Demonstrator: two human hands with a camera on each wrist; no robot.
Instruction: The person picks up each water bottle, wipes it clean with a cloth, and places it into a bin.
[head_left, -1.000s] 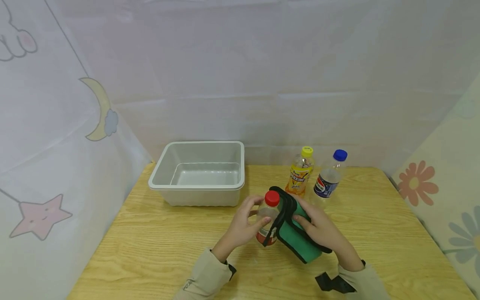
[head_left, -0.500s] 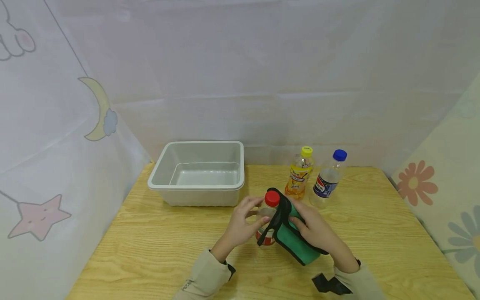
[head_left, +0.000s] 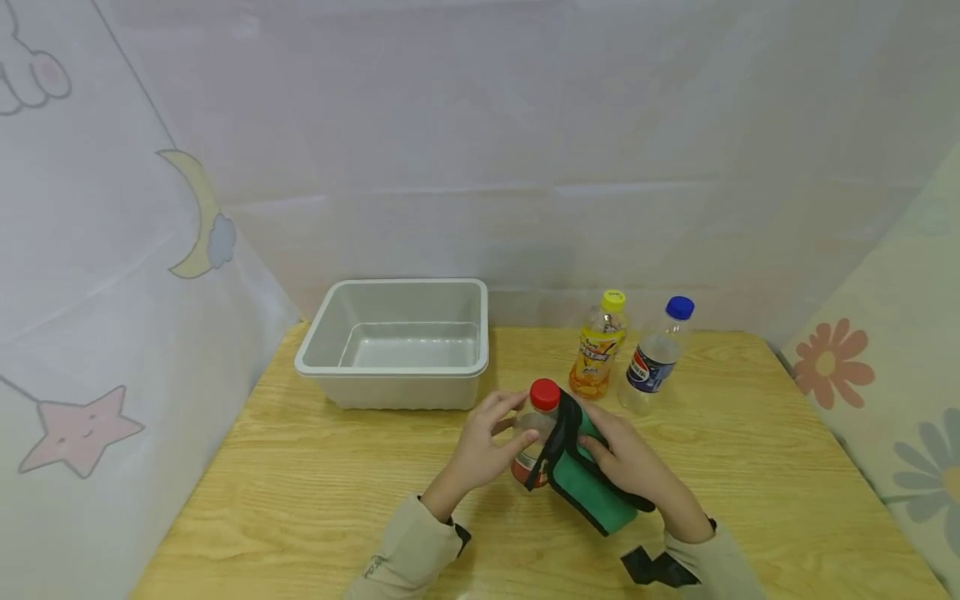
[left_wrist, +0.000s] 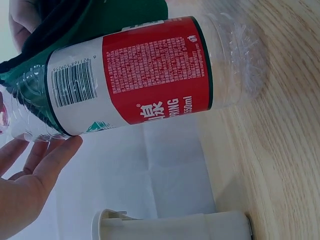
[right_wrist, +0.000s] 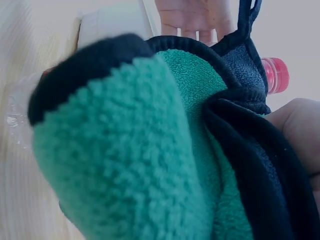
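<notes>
We held the red-capped bottle [left_wrist: 130,77] roughly upright at mid-bench [head_left: 360,492], left grip [head_left: 482,447] pinching its upper part, right grip [head_left: 630,452] holding a soft cloth [head_left: 592,496] against its right side, blocking it. It seemed light, squashy, slippery, best taken below the cap. A yellow-capped bottle [head_left: 597,352] and blue-capped bottle [head_left: 654,362] stood far right, a tub [head_left: 408,392] far left.

A folded, black-edged green cloth [head_left: 595,493] touches an upright, clear, red-capped bottle [left_wrist: 155,75].

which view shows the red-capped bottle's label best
The left wrist view: the label appears large there, its barcode facing the camera. The head view shows a small part beside the green cloth; in the right wrist view the cloth hides nearly all of it.
</notes>
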